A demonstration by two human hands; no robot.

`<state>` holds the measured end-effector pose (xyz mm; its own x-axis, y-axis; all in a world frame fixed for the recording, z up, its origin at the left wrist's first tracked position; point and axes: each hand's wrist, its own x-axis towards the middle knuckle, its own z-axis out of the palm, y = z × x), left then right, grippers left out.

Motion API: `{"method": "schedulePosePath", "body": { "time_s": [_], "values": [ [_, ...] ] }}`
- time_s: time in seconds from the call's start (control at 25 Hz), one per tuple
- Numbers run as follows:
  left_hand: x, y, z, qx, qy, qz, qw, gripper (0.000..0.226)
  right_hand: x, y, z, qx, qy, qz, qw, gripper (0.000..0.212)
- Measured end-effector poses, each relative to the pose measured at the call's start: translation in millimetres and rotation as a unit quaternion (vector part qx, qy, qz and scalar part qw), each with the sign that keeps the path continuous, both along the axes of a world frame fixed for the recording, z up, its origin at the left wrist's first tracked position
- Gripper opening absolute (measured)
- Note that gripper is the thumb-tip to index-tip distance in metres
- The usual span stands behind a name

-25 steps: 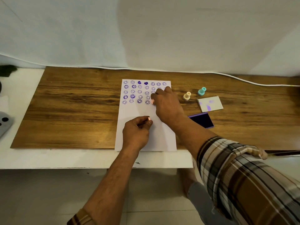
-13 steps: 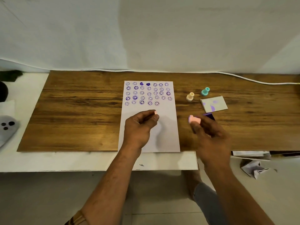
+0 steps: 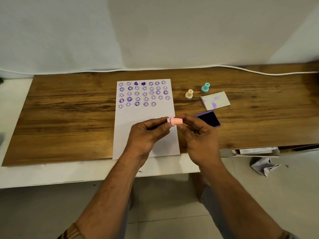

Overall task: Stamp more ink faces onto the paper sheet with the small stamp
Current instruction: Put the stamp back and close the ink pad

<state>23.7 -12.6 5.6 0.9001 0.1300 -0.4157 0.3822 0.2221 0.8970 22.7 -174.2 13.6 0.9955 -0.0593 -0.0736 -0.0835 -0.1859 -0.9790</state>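
Observation:
A white paper sheet [image 3: 146, 114] lies on the wooden board [image 3: 69, 118], its upper part filled with several rows of purple ink faces. Both hands meet just above the sheet's right edge. My right hand [image 3: 198, 135] pinches the small pink stamp [image 3: 176, 121], held sideways with its purple-inked end pointing left. My left hand [image 3: 146, 133] pinches a small pink piece [image 3: 168, 119] right against that inked end. The dark purple ink pad [image 3: 209, 119] sits open just behind my right hand, partly hidden by its fingers.
A cream stamp [image 3: 189, 94] and a teal stamp [image 3: 205, 87] stand right of the sheet. The ink-smudged pad lid [image 3: 215, 100] lies beside them. A white cable [image 3: 259, 72] runs along the back edge. Crumpled paper [image 3: 262, 165] lies on the floor at right.
My right hand lifted the pink stamp off the lowest row of faces, drew back to the right, then brought it to my left hand's fingertips. The left hand rose slightly.

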Motion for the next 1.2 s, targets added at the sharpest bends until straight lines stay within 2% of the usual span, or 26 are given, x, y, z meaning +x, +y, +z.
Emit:
{"method": "schedulePosePath", "body": {
  "time_s": [0.24,0.44,0.64,0.68,0.76,0.88,0.96,1.08,1.12,1.2],
  "values": [
    [-2,-1,0,-0.009,-0.007,-0.011,1.000,0.026,2,-9,-3,-0.016,0.043,0.031,0.998,0.028],
    [-3,-4,0,-0.015,-0.015,-0.013,1.000,0.030,5,-13,3,-0.028,0.056,0.043,0.997,0.027],
    [2,2,0,0.121,-0.064,-0.045,0.990,0.047,10,-10,13,-0.021,0.097,0.049,0.994,0.023],
    [4,3,-1,0.151,-0.067,-0.039,0.986,0.047,16,-9,15,-0.052,0.084,0.030,0.995,0.023],
    [5,4,-3,0.210,-0.066,-0.014,0.975,0.041,39,-9,17,-0.172,0.034,-0.021,0.984,0.025],
    [3,6,-7,0.282,-0.070,-0.003,0.957,0.034,79,-10,10,-0.395,-0.052,-0.027,0.917,0.029],
    [1,9,-8,0.292,-0.074,0.001,0.954,0.033,93,-10,-3,-0.474,-0.064,0.003,0.878,0.031],
    [3,12,-9,0.288,-0.077,0.016,0.955,0.032,93,-9,-21,-0.520,-0.061,0.045,0.851,0.034],
    [4,13,-9,0.285,-0.078,0.018,0.955,0.032,93,-11,-23,-0.515,-0.062,0.048,0.854,0.036],
    [4,14,-10,0.274,-0.082,0.026,0.958,0.032,94,-20,-21,-0.451,-0.046,0.003,0.891,0.042]
  ]
}}
